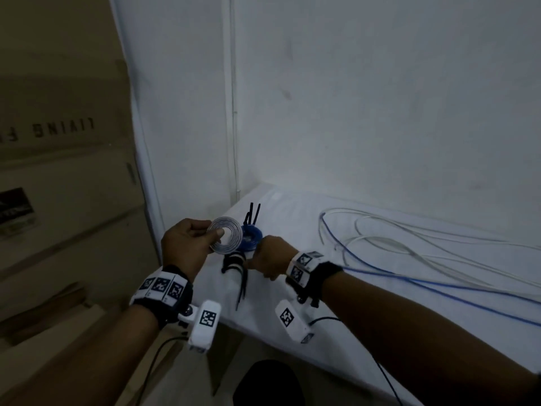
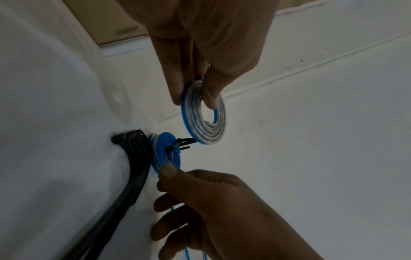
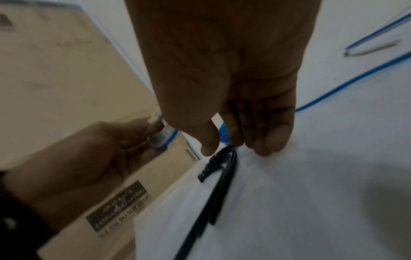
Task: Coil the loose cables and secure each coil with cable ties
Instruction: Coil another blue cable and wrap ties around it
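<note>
My left hand (image 1: 218, 232) holds up a flat spiral coil (image 1: 224, 234) of clear and blue cable, pinched between thumb and fingers (image 2: 211, 98) just off the table's left corner. A second blue coil (image 2: 165, 154) lies on the white table with black ties (image 1: 253, 213) sticking up from it. My right hand (image 1: 254, 263) is beside it with fingers curled, the thumb tip (image 2: 169, 170) on the coil's rim. A blue cable (image 2: 183, 253) runs through its fingers. A bundle of black cable ties (image 1: 234, 266) lies just under this hand.
Loose blue and white cables (image 1: 409, 244) sprawl in loops over the right of the white-covered table (image 1: 380, 332). A white wall stands right behind the table. Stacked cardboard boxes (image 1: 58, 200) fill the left side beyond the table's edge.
</note>
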